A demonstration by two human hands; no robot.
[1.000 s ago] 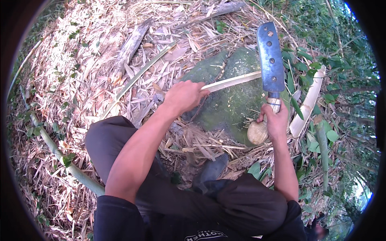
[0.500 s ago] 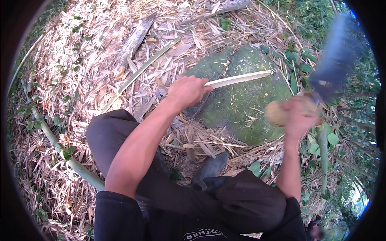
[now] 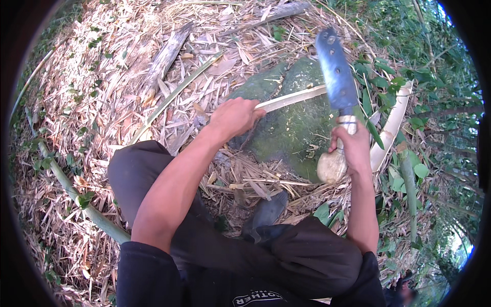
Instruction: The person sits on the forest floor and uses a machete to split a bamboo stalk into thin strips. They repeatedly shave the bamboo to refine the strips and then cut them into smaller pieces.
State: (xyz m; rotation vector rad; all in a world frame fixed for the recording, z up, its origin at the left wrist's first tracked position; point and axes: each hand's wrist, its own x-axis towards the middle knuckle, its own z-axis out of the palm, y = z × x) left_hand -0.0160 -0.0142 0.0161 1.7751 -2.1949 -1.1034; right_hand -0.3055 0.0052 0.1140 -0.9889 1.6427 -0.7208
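Observation:
My left hand (image 3: 232, 118) is closed around the near end of a pale split bamboo strip (image 3: 291, 98). The strip slants up to the right across a mossy green boulder (image 3: 291, 133). In my right hand (image 3: 354, 146) is a machete (image 3: 337, 71), gripped by its light wooden handle, which ends in a bulbous butt. Its broad dark blade points up and away, with holes or spots near the tip. The blade overlaps the far end of the strip in this view, so that end is hidden; I cannot tell whether they touch.
Dry leaves and bamboo litter (image 3: 117, 66) cover the ground. A grey log (image 3: 169, 56) and a long green bamboo strip (image 3: 176, 97) lie to the left. Right of the boulder is a pale split bamboo piece (image 3: 391, 128), near an upright green stalk (image 3: 409, 192). A green pole (image 3: 76, 194) lies at lower left.
My right hand has swung the machete left and inward, from the far right to over the strip's far end. The left hand keeps its hold, nearly still. A pale bamboo piece now shows at right.

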